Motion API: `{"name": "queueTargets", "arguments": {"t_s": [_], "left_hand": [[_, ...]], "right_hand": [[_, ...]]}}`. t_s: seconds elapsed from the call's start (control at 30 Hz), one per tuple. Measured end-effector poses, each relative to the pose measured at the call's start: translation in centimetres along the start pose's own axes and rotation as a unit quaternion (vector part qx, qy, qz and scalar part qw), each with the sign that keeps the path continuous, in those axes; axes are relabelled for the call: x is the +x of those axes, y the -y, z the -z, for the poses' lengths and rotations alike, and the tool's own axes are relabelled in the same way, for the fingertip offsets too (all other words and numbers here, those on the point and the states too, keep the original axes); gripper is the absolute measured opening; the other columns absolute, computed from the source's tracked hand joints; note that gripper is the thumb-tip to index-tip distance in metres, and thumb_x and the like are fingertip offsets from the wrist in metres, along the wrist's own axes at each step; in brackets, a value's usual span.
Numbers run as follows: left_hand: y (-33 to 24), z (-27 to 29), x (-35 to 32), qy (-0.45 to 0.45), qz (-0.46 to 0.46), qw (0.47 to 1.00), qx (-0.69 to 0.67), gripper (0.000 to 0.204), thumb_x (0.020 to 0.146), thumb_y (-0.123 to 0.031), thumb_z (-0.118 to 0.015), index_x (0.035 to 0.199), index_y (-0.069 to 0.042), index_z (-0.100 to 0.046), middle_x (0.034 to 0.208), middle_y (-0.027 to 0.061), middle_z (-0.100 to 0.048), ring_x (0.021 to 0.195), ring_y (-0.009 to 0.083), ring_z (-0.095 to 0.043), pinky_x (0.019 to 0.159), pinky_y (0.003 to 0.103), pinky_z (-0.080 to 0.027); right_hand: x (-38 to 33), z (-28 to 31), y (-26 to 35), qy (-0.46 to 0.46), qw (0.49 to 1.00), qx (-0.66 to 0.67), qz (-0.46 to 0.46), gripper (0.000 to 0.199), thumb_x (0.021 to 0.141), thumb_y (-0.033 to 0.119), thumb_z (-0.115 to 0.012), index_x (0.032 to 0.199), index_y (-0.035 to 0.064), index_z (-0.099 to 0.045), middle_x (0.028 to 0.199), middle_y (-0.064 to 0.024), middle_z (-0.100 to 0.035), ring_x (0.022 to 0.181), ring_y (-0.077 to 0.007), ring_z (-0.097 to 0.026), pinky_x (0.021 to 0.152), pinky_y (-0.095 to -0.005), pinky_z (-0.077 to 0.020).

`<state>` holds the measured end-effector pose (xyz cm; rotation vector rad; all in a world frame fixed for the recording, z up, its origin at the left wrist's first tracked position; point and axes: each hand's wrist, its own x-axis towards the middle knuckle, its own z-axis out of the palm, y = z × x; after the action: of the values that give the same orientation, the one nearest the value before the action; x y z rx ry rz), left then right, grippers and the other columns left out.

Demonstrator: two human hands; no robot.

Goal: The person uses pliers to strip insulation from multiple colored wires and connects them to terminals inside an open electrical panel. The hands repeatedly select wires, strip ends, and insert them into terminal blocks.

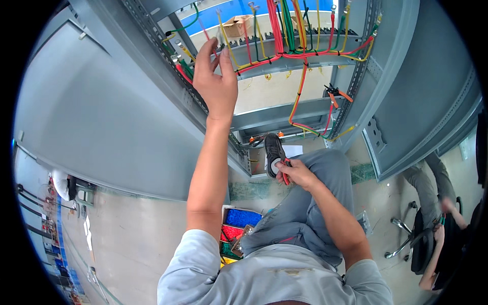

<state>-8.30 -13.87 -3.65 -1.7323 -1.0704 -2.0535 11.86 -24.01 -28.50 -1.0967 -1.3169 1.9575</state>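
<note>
My left hand is raised to the left part of the wiring. Its thumb and fingers are closed around a thin red wire. My right hand rests near my knee, wrapped around red-handled pliers; their head is hard to make out against my black shoe. In front of me a bundle of red, green and yellow wires is tied along a crossbar, with several metal-lugged ends standing up. Another branch of the bundle hangs down toward the lower right.
Around the wiring stands a grey metal cabinet frame, with a large panel at left and a door at right. Orange-handled pliers hang on the right post. Bins of coloured parts sit beside my leg. Another person sits at far right.
</note>
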Motion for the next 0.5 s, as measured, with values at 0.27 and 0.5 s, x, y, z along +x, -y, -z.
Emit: {"name": "queueTargets", "arguments": {"t_s": [0.27,0.5], "left_hand": [[0.9,0.0,3.0,0.058,0.053,0.997,0.016,0.037,0.101,-0.016,-0.065,0.131,0.004,-0.062,0.119,0.0144,-0.071,0.107,0.0179,-0.068,0.094,0.031,-0.054],[3.2,1.3,3.9,0.181,0.142,0.94,-0.252,0.033,0.103,-0.018,-0.062,0.13,0.002,-0.065,0.106,0.0094,-0.074,0.097,0.0145,-0.068,0.092,0.03,-0.052]], "right_hand": [[-2.2,-1.4,6.0,-0.004,0.996,-0.048,0.08,0.037,0.103,0.038,-0.061,0.093,0.0031,-0.067,0.079,-0.0028,-0.067,0.072,-0.0115,-0.061,0.068,-0.0278,-0.0489],[-4.8,-3.0,17.3,0.021,0.964,-0.248,0.095,0.047,0.104,0.039,-0.057,0.131,0.0015,-0.062,0.097,-0.0033,-0.071,0.078,-0.0083,-0.061,0.071,-0.0244,-0.0482]]}}
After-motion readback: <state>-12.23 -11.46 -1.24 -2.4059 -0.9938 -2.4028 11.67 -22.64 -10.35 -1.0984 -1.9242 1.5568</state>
